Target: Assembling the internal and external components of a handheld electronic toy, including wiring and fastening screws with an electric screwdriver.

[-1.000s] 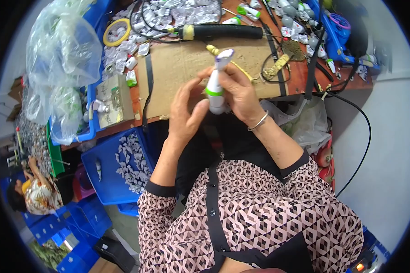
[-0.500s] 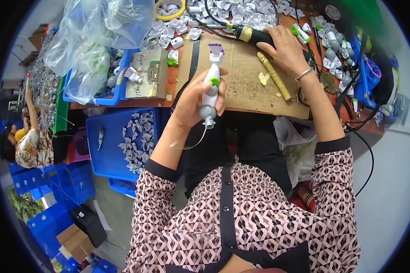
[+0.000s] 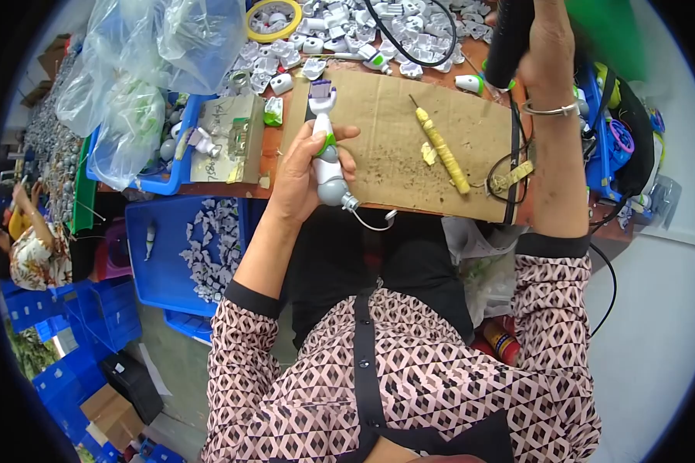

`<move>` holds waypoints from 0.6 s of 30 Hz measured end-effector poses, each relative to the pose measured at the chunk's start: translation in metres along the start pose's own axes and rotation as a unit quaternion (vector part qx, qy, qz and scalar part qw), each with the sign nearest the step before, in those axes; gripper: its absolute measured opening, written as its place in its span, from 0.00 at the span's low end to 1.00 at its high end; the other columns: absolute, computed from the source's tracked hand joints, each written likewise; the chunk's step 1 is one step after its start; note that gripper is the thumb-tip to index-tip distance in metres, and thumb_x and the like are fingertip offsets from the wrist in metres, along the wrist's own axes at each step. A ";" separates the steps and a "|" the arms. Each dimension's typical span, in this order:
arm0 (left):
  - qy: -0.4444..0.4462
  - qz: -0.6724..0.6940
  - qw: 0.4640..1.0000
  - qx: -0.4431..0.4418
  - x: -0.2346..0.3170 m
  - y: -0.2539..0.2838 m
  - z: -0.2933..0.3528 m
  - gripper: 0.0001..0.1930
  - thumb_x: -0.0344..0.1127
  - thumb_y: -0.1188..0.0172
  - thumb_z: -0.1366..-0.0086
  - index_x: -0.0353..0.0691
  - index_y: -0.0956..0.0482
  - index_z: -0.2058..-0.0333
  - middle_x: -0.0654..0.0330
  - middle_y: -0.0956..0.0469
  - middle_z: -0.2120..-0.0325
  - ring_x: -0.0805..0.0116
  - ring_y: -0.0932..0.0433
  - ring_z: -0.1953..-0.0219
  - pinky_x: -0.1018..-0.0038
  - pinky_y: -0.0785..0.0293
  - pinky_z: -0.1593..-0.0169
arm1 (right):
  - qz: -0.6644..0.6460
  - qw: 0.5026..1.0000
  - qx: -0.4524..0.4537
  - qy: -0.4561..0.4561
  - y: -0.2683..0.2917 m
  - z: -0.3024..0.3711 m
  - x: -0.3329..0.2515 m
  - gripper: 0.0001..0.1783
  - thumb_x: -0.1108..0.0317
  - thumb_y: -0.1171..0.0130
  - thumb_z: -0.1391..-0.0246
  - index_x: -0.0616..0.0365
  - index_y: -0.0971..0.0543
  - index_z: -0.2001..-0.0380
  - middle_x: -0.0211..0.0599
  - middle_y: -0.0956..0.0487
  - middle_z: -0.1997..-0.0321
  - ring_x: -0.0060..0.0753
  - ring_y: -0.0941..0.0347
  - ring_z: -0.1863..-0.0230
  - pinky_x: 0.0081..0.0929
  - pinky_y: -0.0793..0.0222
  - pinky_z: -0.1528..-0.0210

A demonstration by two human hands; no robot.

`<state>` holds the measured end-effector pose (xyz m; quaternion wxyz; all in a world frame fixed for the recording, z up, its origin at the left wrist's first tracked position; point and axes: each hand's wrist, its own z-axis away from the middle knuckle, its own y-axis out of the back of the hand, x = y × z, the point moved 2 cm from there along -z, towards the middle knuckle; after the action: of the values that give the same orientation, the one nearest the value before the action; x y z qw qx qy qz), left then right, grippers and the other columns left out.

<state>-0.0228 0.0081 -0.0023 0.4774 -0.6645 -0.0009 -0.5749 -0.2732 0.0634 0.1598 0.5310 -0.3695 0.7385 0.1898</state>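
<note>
My left hand (image 3: 300, 166) is closed around a toy arm (image 3: 328, 158) of white, green and grey plastic. A purple-fingered toy hand tops it, and a thin pale cord hangs from its grey lower end. At the upper right, my right hand (image 3: 547, 58) is raised and wrapped around a black cylindrical power tool (image 3: 508, 46), probably an electric screwdriver. The tool's upper end lies outside the picture. Below it, a thin-tipped hand tool with a yellow tape-wrapped handle (image 3: 444, 153) rests on the cardboard sheet (image 3: 378, 116), beside a yellow scrap (image 3: 428, 153).
Many white plastic parts (image 3: 347, 31) lie along the back of the bench. A blue bin (image 3: 158, 181) with plastic bags and a box (image 3: 232, 147) stand to the left. A blue tray (image 3: 150, 270) sits below bench level. Another person (image 3: 38, 247) is at far left.
My right hand has lifted the black power tool off the bench, turning it upright toward the upper right. My left hand has shifted slightly left, still holding the toy arm.
</note>
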 end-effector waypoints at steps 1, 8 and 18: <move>0.018 0.007 1.000 -0.003 -0.002 0.000 -0.003 0.14 0.40 0.55 0.33 0.37 0.36 0.56 0.50 0.25 0.61 0.67 0.23 0.73 0.71 0.24 0.69 | -0.071 0.997 -0.004 0.043 0.000 -0.005 0.006 0.24 0.47 0.47 0.42 0.55 0.29 0.53 0.24 0.28 0.72 0.14 0.33 0.76 0.15 0.36 0.76; 0.106 0.001 0.994 -0.003 -0.002 -0.002 -0.011 0.18 0.39 0.56 0.33 0.33 0.37 0.49 0.55 0.26 0.69 0.68 0.24 0.73 0.72 0.26 0.68 | -0.072 0.984 -0.019 0.161 0.006 -0.025 0.068 0.08 0.67 0.46 0.43 0.61 0.28 0.72 0.31 0.26 0.80 0.25 0.27 0.81 0.23 0.27 0.76; 0.148 -0.005 0.988 -0.032 -0.009 -0.016 -0.021 0.15 0.38 0.55 0.33 0.35 0.35 0.53 0.57 0.27 0.70 0.69 0.24 0.72 0.74 0.26 0.65 | 0.068 0.951 0.033 0.298 0.014 -0.033 0.039 0.14 0.57 0.49 0.40 0.52 0.33 0.57 0.22 0.35 0.74 0.14 0.43 0.78 0.14 0.44 0.76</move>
<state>-0.0512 0.0083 -0.0017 0.4476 -0.5870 0.0848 -0.6692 -0.3109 0.0368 0.1341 0.2842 -0.3400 0.8927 0.0820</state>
